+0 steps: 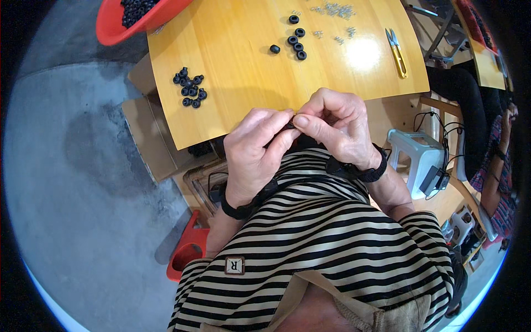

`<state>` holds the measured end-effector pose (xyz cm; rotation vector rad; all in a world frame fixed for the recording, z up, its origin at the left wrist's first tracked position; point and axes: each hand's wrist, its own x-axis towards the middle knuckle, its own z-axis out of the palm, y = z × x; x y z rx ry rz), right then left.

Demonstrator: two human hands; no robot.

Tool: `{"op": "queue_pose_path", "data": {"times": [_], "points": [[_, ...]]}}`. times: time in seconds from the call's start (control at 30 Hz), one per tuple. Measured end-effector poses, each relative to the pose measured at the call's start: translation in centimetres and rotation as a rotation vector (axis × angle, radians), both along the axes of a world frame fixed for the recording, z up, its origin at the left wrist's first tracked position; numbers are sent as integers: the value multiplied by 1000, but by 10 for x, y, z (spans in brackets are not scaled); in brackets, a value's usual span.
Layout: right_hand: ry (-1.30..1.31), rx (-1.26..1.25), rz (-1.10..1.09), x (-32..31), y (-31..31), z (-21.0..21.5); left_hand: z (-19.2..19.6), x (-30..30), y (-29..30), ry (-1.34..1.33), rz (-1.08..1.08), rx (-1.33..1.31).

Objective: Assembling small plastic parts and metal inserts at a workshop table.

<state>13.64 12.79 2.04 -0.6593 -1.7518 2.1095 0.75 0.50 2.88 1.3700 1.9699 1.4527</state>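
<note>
My left hand (257, 146) and my right hand (334, 124) meet at the near edge of the yellow table. Both pinch a small dark piece (290, 125) between thumbs and fingertips. Fingers cover most of it, so its kind cannot be made out. Beyond my hands on the tabletop lie several black rubber-looking rings (292, 40), with one rounder black piece (275, 49) beside them. Farther left sits a cluster of small black knobbed pieces (191, 88). Small clear or silvery bits (337, 10) are scattered at the far side.
Yellow-handled thread snips (397, 55) rest on the table's right. A red bowl (110, 25) of black pieces stands at the far left corner. Cardboard (146, 135) is below the left edge. Right of me are a pale blue stool (412, 152) with cables and a seated person (492, 149).
</note>
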Motion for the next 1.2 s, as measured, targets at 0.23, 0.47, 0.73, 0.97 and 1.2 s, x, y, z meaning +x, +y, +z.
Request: {"op": "queue_pose_path", "data": {"times": [0.23,0.47,0.73,0.97,1.2], "points": [[74,229,-36,-2,3,0,-2,-8,-1,-163,-75,4],[93,290,-11,-4,3,-1,5,-5,1,-138,-61,-50],[-16,224,-63,-11,4,-7,2,7,4,46,30,40],[-27,585,-17,-17,5,-2,0,8,5,177,47,58],[75,873,17,-15,11,-7,3,2,2,-54,7,-62]]}}
